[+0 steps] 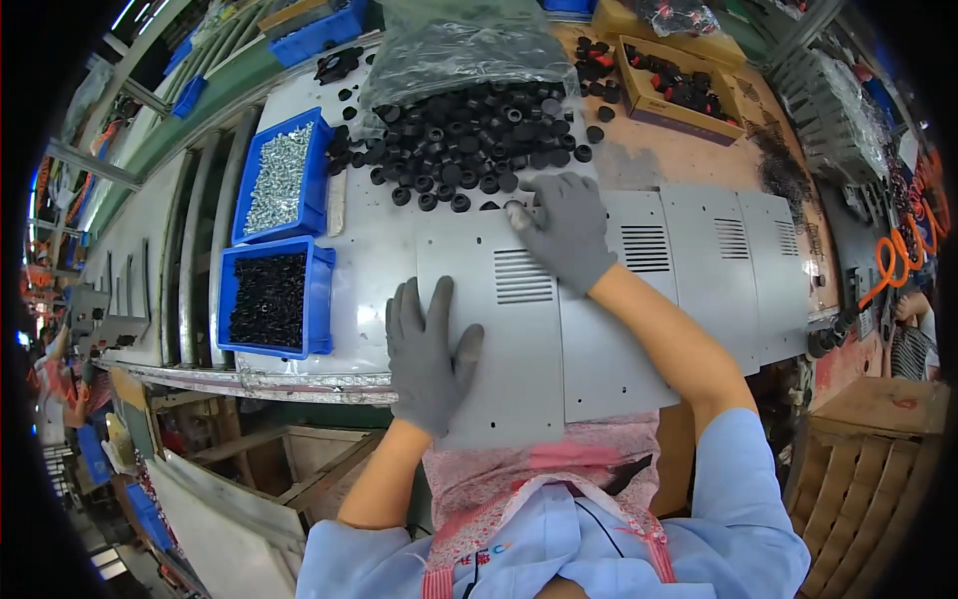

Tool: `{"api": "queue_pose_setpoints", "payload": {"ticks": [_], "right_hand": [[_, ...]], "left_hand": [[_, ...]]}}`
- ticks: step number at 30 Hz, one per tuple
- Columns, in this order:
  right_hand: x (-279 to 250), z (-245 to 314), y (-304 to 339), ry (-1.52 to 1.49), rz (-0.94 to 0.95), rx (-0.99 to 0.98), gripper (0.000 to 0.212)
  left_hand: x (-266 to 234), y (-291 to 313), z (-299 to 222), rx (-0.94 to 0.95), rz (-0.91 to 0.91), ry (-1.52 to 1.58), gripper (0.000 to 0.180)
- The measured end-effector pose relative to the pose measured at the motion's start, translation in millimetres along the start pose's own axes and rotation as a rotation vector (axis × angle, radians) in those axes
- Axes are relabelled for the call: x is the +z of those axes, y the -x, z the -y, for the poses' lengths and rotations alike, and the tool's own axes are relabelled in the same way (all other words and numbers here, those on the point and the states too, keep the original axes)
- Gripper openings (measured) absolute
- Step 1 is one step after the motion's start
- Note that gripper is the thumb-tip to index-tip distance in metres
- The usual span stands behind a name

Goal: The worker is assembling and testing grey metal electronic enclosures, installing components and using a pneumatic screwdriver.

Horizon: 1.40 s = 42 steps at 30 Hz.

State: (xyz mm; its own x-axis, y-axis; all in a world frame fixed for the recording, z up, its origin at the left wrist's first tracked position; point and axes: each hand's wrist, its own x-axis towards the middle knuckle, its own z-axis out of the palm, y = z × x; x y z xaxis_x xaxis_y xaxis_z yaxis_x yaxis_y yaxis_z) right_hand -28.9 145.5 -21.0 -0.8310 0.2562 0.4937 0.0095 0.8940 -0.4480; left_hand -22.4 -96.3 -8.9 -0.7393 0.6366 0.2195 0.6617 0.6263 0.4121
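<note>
Left hand [429, 351] — fingers apart, at the left edge of the leftmost slotted grey panel [504, 374]. Right hand [564, 230] at its far edge, near black caps [464, 140]; fingers bent, cannot tell if gripping. Step, judged: steadying, reaching — calls for a light pinch.

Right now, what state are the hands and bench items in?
Grey panels: lying in a row
Left hand: gloved, spread on a panel
Right hand: gloved, partly curled
Silver-filled blue bin: open
Black-filled blue bin: open
Black caps: loose, heaped
Plastic bag: crumpled
Cardboard box: open
</note>
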Motion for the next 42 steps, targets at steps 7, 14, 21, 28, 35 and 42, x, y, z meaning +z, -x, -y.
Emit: {"api": "queue_pose_setpoints", "payload": {"ticks": [7, 14, 21, 28, 35, 42], "right_hand": [[15, 6, -15, -0.252, 0.312, 0.106, 0.021], [17, -4, -14, -0.676, -0.048, 0.094, 0.038], [0, -31, -15, 0.202, 0.000, 0.298, 0.073], [-11, -35, -34, 0.212, 0.163, 0.458, 0.093], [-3, -53, -47, 0.195, 0.219, 0.417, 0.095], [14, -83, -46, -0.055, 0.052, 0.339, 0.077]], "left_hand": [[-5, 7, -5, -0.018, 0.002, 0.023, 0.058], [3, -16, 0, 0.009, -0.019, -0.066, 0.054], [26, -84, 23, -0.085, -0.242, -0.128, 0.044], [12, -158, 9, -0.279, 0.008, -0.136, 0.061], [30, -191, 2, -0.228, 0.094, -0.246, 0.047], [61, -205, -39, -0.285, 0.014, -0.026, 0.055]]}}
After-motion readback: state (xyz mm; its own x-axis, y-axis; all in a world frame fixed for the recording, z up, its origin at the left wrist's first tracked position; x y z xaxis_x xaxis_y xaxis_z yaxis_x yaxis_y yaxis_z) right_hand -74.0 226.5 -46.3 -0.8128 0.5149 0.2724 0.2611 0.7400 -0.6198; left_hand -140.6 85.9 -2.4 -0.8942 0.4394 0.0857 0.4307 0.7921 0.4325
